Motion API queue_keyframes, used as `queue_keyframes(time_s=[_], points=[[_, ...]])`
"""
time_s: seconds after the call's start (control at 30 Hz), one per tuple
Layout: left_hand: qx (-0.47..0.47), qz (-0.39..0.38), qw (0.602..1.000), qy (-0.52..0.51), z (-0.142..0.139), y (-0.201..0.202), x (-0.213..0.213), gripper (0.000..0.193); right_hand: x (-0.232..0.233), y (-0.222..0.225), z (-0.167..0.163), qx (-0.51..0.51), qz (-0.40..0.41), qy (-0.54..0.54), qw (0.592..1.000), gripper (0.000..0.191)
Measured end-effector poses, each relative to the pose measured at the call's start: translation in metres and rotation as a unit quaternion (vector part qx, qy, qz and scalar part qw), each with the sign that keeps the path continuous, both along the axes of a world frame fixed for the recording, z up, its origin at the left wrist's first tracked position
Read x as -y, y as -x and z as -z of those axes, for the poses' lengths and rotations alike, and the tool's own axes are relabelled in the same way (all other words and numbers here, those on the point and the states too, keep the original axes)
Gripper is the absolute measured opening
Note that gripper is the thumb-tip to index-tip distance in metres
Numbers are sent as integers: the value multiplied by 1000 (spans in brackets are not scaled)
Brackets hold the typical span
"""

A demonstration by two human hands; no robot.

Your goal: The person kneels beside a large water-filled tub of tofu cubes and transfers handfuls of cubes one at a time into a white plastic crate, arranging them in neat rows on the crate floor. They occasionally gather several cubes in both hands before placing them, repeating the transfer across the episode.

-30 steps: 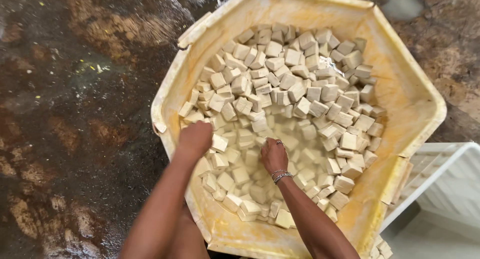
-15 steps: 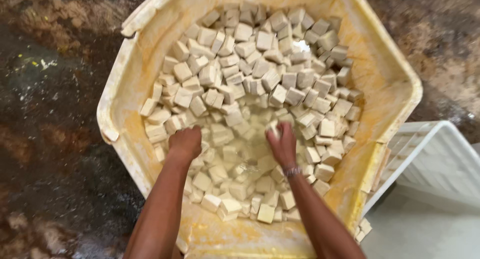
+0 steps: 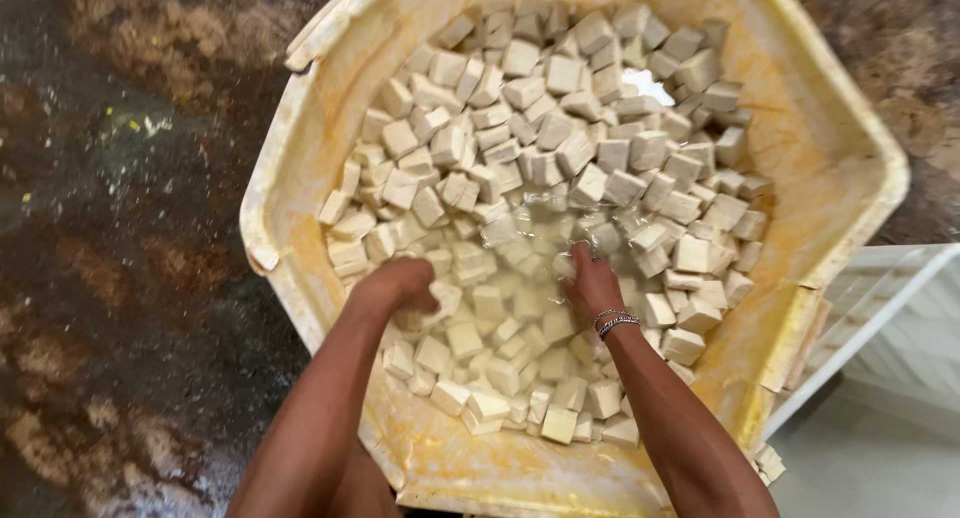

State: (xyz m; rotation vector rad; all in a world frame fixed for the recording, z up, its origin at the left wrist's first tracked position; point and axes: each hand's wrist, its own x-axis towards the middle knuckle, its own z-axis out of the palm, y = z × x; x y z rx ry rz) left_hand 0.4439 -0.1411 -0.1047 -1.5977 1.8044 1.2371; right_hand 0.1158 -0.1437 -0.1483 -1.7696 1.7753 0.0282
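- Head view: yellow tub (image 3: pixel 330 168), angular, stained walls, sits on a dark wet floor (image 3: pixel 110 278). White crate (image 3: pixel 880 318) just beside its right rim.
- Tub holds many pale cubes (image 3: pixel 560 128) in shallow water (image 3: pixel 530 238); heaped high at the far side, lower and partly sunk near the middle.
- Left hand (image 3: pixel 395 288): down among the cubes, fingers curled under; cannot tell whether it grips any.
- Right hand (image 3: pixel 590 283): fingers dipped in the water, touching cubes; grasp unclear. Bracelet (image 3: pixel 617 321) on that wrist.
- Cubes lie all around and under both hands.

Cubes (image 3: pixel 560 128) fill the tub (image 3: pixel 830 128); both hands reach in; a crate (image 3: pixel 890 318) stands right.
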Motion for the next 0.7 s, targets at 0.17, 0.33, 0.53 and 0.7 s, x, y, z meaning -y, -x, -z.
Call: queue_keyframes(time_s=[0.17, 0.33, 0.53, 0.7], points=[[60, 37, 997, 15, 14, 12, -8, 31, 2, 24, -23, 99, 80, 37, 991, 45], [71, 81, 994, 33, 21, 29, -26, 28, -49, 6, -35, 60, 108, 27, 992, 43], [83, 78, 992, 49, 20, 39, -39, 28, -94, -38, -15, -55, 18, 93, 994, 44], [108, 116, 987, -28, 14, 37, -37, 31, -93, -27, -9, -54, 0, 60, 997, 48]])
